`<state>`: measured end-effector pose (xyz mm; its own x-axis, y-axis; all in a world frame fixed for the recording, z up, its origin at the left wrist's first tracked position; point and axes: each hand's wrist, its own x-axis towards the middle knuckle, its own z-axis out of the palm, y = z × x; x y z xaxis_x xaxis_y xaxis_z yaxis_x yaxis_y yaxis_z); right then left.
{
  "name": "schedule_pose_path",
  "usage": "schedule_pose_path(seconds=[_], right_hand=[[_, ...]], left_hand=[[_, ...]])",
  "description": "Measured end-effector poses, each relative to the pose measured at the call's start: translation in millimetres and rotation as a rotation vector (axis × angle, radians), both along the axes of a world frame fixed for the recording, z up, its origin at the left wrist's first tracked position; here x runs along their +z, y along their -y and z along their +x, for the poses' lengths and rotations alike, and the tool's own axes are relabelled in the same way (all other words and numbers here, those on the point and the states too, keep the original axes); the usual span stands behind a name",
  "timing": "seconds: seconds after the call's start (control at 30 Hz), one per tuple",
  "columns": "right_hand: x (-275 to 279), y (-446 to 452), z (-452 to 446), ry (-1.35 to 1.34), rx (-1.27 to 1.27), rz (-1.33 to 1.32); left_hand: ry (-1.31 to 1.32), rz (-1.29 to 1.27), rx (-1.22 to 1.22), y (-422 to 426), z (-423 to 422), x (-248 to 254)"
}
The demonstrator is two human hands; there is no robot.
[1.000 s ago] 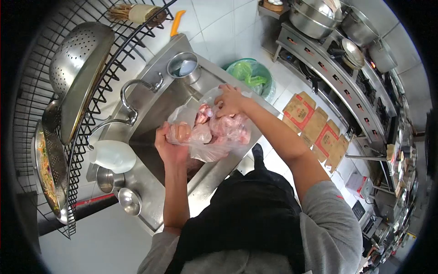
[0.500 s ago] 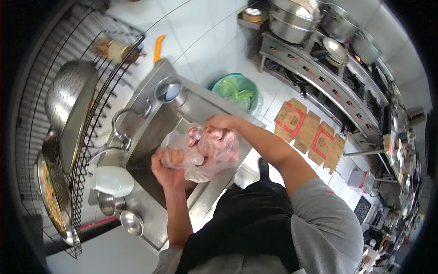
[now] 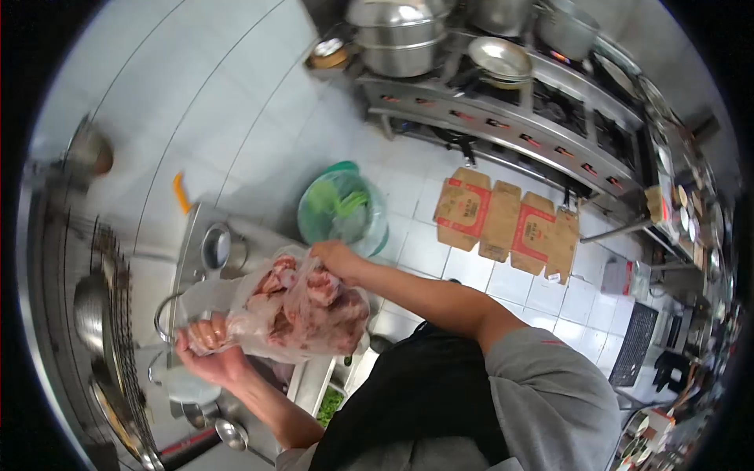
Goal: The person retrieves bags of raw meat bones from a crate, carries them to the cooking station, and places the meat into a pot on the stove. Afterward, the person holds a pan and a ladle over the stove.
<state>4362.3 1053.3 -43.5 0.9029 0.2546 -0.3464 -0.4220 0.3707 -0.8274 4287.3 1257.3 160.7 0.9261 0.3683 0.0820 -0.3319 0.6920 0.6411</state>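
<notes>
A clear plastic bag of raw meat (image 3: 314, 310) is stretched between my two hands above the steel sink (image 3: 271, 239). Reddish, chunky pieces crowd the bag's right part, while its left part is slack. My left hand (image 3: 212, 349) grips the slack end, its fingers wrapped in the film. At the upper edge, next to the meat, my right hand (image 3: 338, 259) is closed on the plastic. Most of the sink basin is hidden beneath the bag.
Beyond the sink stands a green bin (image 3: 343, 208) with a liner. Flattened cardboard (image 3: 499, 224) lies on the tiled floor. A stove (image 3: 510, 118) with pots runs along the back. A steel cup (image 3: 222, 247) sits at the sink's corner, and a wire rack (image 3: 118, 314) hangs at left.
The bag looks larger and more stretched out, with my left hand farther left. My view has turned toward the stove and bin.
</notes>
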Motion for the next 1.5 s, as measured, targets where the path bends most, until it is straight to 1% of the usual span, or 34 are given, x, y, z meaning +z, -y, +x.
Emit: schedule_pose_path(seconds=[0.03, 0.07, 0.13, 0.17, 0.27, 0.33, 0.4, 0.47, 0.53, 0.57, 0.6, 0.63, 0.67, 0.73, 0.77, 0.8, 0.83, 0.9, 0.97, 1.0, 1.07, 1.1, 1.2, 1.23, 1.27, 1.33, 1.37, 1.4, 1.43, 1.5], right_hand=[[-7, 24, 2, 0.153, -0.002, -0.099], [-1, 54, 1, 0.084, -0.045, -0.070], [29, 114, -2, -0.041, -0.117, -0.003], [53, 150, -6, -0.089, -0.139, -0.065], [37, 233, 10, -0.130, -0.236, 0.061], [37, 296, 21, -0.103, -0.359, -0.066], [55, 357, 32, -0.119, -0.465, -0.024], [59, 417, 55, -0.191, -0.558, 0.008], [45, 481, 90, -0.083, -0.655, -0.062], [49, 513, 107, -0.080, -0.678, -0.049], [55, 541, 122, -0.080, -0.703, -0.033], [81, 564, 131, -0.077, -0.695, 0.001], [89, 592, 148, -0.017, -0.713, -0.011], [103, 639, 183, 0.026, -0.827, -0.190], [107, 661, 195, 0.008, -0.807, -0.178], [116, 689, 215, 0.008, -0.788, -0.170], [95, 722, 242, 0.090, -0.872, -0.152], [95, 765, 275, 0.156, -0.877, -0.266], [84, 791, 301, 0.196, -0.911, -0.385], [71, 806, 314, 0.213, -0.871, -0.462], [36, 839, 335, 0.250, -0.784, -0.617], [19, 852, 341, 0.164, -0.724, -0.743], [-66, 878, 354, 0.392, -0.690, -1.045], [-82, 888, 357, 0.302, -0.660, -1.007], [-81, 889, 358, 0.397, -0.704, -1.128], [-48, 883, 353, 0.605, -0.783, -1.364], [-27, 879, 348, 0.687, -0.769, -1.484], [-2, 874, 345, 0.782, -0.760, -1.599], [8, 869, 343, 0.881, -0.761, -1.710], [4, 860, 337, 0.805, -0.680, -1.535]], left_hand=[[0.045, 0.016, -0.079, 26, 9, 8], [0.059, 0.016, -0.132, 50, 21, 11], [0.095, 0.014, -0.223, 96, 43, 16], [0.041, -0.074, -0.220, 121, 54, 19], [-0.127, -0.153, -0.204, 198, 93, 19], [-0.208, -0.054, -0.189, 282, 109, 30], [-0.229, -0.043, -0.313, 327, 150, 15], [-0.170, -0.012, -0.485, 371, 194, -4], [-0.119, -0.042, -0.611, 439, 224, 3], [-0.106, -0.075, -0.677, 469, 238, 11], [-0.106, -0.110, -0.734, 493, 258, 8], [-0.106, -0.146, -0.795, 518, 281, 6], [-0.097, -0.190, -0.860, 545, 307, 7], [0.085, -0.243, -1.015, 600, 352, 8], [0.144, -0.256, -1.084, 617, 368, 3], [0.139, -0.259, -1.097, 635, 386, 0], [0.154, -0.259, -1.115, 657, 407, 1], [0.174, -0.262, -1.165, 697, 440, -8], [0.087, -0.240, -1.139, 718, 460, -31], [0.049, -0.227, -1.119, 730, 472, -44], [-0.019, -0.194, -1.090, 749, 496, -93], [-0.055, -0.175, -1.069, 758, 507, -116], [-0.103, -0.004, -0.905, 779, 524, -164], [-0.069, 0.018, -0.903, 783, 535, -176], [-0.070, 0.218, -0.835, 785, 541, -175], [-0.084, 0.611, -0.687, 792, 547, -169], [-0.009, 0.817, -0.585, 792, 554, -177], [-0.016, 0.918, -0.520, 794, 555, -181], [-0.020, 1.022, -0.456, 796, 556, -182], [-0.017, 1.201, -0.345, 795, 555, -193]])
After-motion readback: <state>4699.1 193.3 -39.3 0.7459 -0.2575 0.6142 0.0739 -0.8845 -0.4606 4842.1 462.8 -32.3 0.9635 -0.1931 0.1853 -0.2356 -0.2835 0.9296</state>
